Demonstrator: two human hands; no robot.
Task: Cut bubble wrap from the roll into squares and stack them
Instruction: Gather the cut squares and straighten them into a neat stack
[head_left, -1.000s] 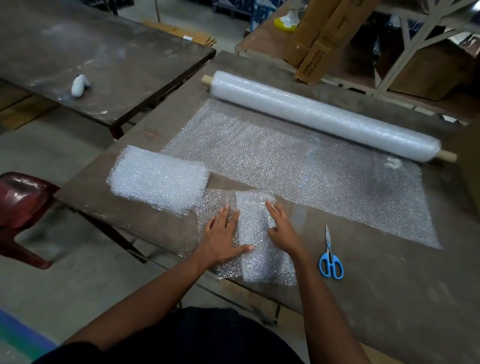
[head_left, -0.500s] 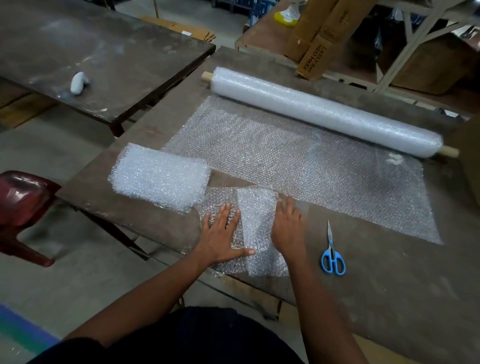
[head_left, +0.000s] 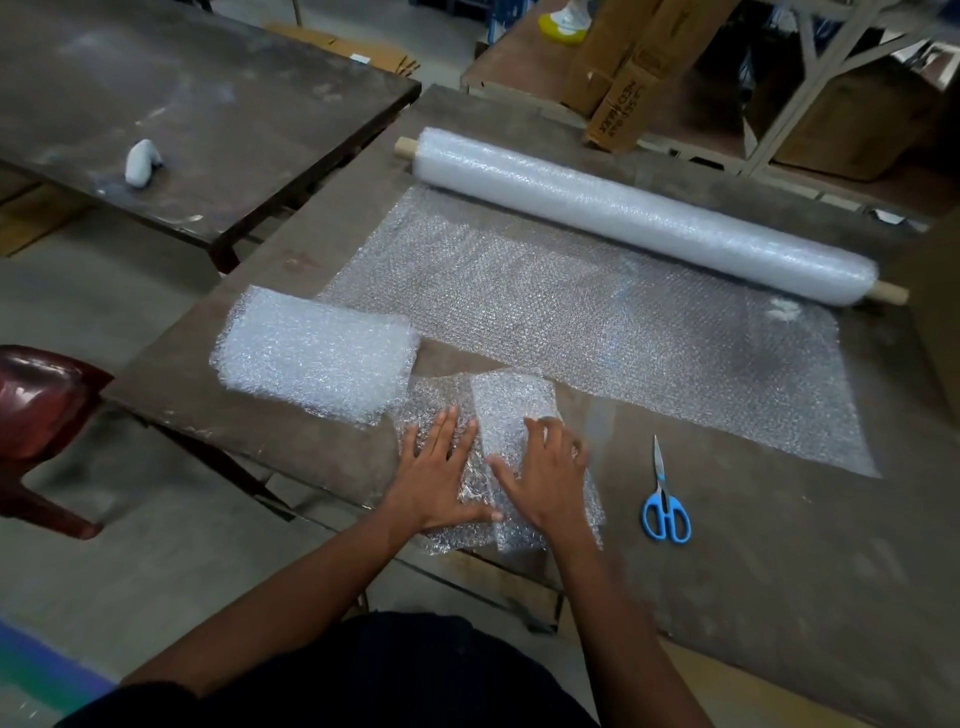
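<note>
Now both palms are down on the cut piece (head_left: 511, 410) at the near table (head_left: 779, 571) edge: my left hand (head_left: 441, 480) lies flat with fingers spread to pin the lower layer, my right hand (head_left: 545, 475) presses the folded flap with fingers loosely straight, neither gripping anything. Stack (head_left: 317, 353) sits just left, close enough to slide this piece onto, I judge. Scissors (head_left: 665, 499) lie shut by my right; roll (head_left: 644, 213) stays at the far edge, sheet (head_left: 597, 322) run out toward me for cutting.
</note>
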